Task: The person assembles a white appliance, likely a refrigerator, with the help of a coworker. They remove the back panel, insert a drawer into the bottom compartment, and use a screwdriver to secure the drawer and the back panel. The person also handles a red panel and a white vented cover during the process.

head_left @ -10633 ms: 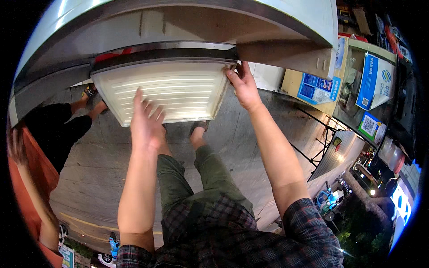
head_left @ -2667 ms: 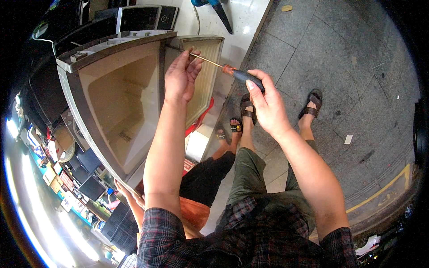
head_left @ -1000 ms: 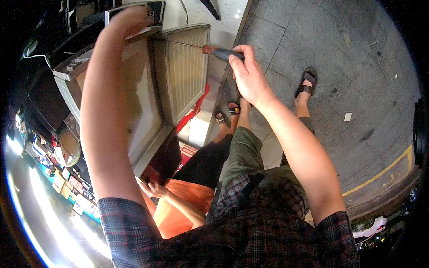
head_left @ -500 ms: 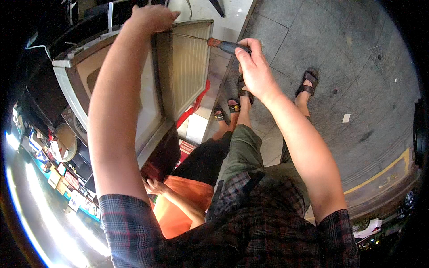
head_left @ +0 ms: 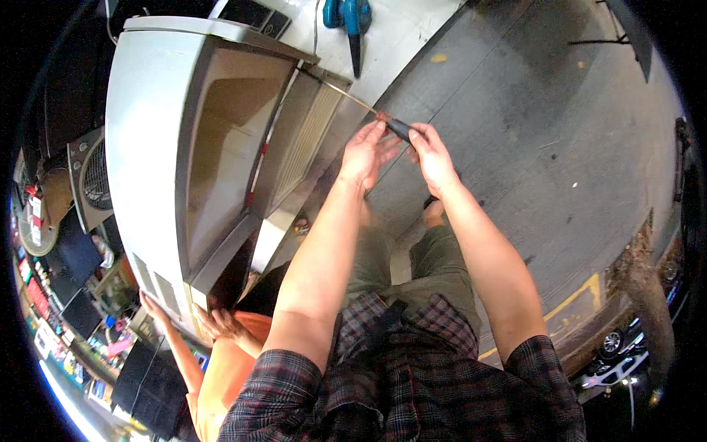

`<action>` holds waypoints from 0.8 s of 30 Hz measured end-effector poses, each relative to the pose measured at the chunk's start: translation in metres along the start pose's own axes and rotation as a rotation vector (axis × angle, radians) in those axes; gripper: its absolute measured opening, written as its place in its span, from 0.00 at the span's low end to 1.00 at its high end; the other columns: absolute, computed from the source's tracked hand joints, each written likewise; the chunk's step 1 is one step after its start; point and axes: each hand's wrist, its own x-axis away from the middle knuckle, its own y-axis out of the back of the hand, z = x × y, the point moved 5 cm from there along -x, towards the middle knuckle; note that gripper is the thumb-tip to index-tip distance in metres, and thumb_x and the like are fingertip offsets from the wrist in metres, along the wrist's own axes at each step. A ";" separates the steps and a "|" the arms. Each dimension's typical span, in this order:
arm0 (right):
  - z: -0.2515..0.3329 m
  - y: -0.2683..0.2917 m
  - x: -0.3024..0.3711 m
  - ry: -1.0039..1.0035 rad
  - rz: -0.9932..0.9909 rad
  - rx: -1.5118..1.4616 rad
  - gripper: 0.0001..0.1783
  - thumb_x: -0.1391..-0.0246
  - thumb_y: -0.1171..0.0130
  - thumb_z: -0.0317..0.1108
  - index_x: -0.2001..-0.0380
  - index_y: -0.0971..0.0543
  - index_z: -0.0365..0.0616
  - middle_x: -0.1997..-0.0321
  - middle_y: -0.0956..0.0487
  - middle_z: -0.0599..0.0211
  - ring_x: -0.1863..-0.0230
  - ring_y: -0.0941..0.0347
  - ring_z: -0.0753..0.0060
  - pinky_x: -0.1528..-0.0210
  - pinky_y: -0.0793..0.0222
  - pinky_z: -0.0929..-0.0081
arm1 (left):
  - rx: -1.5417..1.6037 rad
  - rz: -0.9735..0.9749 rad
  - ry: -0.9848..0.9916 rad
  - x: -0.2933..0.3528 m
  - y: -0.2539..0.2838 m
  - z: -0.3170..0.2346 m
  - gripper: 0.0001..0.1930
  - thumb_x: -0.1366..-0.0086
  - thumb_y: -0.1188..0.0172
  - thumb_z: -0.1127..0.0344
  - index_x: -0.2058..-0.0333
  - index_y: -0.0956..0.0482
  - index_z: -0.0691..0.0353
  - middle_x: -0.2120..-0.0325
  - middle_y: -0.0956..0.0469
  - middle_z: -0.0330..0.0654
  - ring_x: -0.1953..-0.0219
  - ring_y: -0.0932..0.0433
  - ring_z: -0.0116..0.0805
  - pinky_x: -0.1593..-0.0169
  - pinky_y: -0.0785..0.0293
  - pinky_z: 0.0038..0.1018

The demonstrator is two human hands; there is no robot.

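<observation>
My right hand [head_left: 433,156] is closed round the dark end of a screwdriver [head_left: 398,130] with a reddish-brown collar. Its long thin shaft points up and left toward the frame of a large white boxy appliance [head_left: 147,140]. At the collar, my left hand [head_left: 364,155] has its thumb pressed against the screwdriver, and its other fingers are stretched out and slightly blurred. A ribbed, cream-coloured panel [head_left: 305,144] stands along the appliance's open side. Whether the shaft's tip touches the frame is hard to make out.
A co-worker in an orange shirt [head_left: 234,361] has hands at the appliance's near end. A blue blower-like tool [head_left: 350,18] lies on the pale floor beyond. A fan [head_left: 94,173] and cluttered goods are at the left; a parked car [head_left: 615,361] stands lower right.
My left hand has come down from the appliance's frame to the screwdriver's collar. My right hand has moved a little lower with the screwdriver. More of the appliance's white side shows.
</observation>
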 end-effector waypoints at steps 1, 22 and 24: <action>0.006 0.003 0.000 0.005 -0.017 0.028 0.15 0.28 0.46 0.40 0.46 0.25 0.45 0.60 0.26 0.76 0.63 0.34 0.80 0.59 0.36 0.78 | -0.030 0.007 0.008 -0.001 -0.009 -0.003 0.27 0.26 0.39 0.54 0.36 0.31 0.62 0.43 0.26 0.44 0.45 0.22 0.45 0.41 0.24 0.41; 0.169 -0.167 -0.232 -0.114 0.455 0.347 0.41 0.29 0.58 0.63 0.31 0.32 0.39 0.31 0.27 0.58 0.31 0.32 0.59 0.30 0.38 0.58 | -0.174 -0.108 -0.073 -0.011 -0.015 -0.005 0.20 0.25 0.40 0.58 0.43 0.26 0.66 0.58 0.20 0.36 0.56 0.21 0.27 0.57 0.20 0.27; 0.167 -0.167 -0.260 -0.098 0.446 0.346 0.40 0.29 0.58 0.63 0.31 0.31 0.39 0.32 0.26 0.58 0.32 0.31 0.60 0.30 0.37 0.58 | -0.227 -0.119 -0.143 -0.016 -0.017 -0.003 0.21 0.25 0.40 0.58 0.41 0.28 0.66 0.57 0.20 0.37 0.57 0.21 0.27 0.57 0.20 0.28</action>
